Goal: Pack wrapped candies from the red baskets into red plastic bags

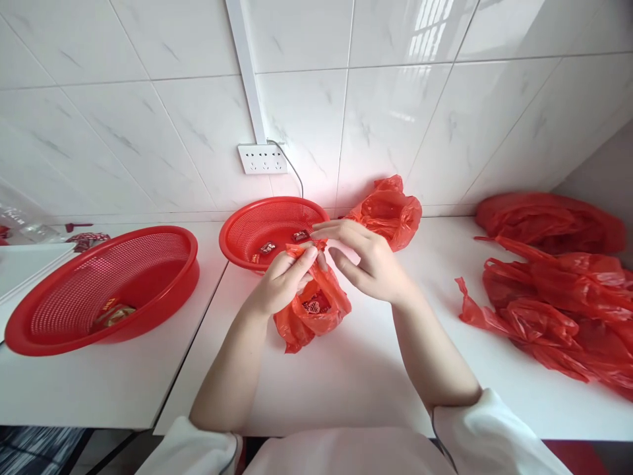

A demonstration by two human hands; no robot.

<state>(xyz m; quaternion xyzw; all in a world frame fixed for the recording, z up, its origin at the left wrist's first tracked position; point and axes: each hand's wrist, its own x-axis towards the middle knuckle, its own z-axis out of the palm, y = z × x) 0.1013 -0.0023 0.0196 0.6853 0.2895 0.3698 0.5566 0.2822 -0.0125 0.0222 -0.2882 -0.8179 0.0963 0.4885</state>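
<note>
A small red plastic bag [316,310] with something printed inside hangs just above the white table [346,376]. My left hand [281,280] pinches the bag's top from the left. My right hand [366,257] pinches the same top edge from the right, fingers curled round the plastic. Both hands meet at the bag's mouth, in front of a small red mesh basket [247,231] that holds a few wrapped sweets.
A large red mesh basket [59,310] with a packet inside sits on the left table. A crumpled red bag [390,211] lies by the wall. A heap of red bags [558,297] fills the right side. A wall socket [262,159] has a cable plugged in.
</note>
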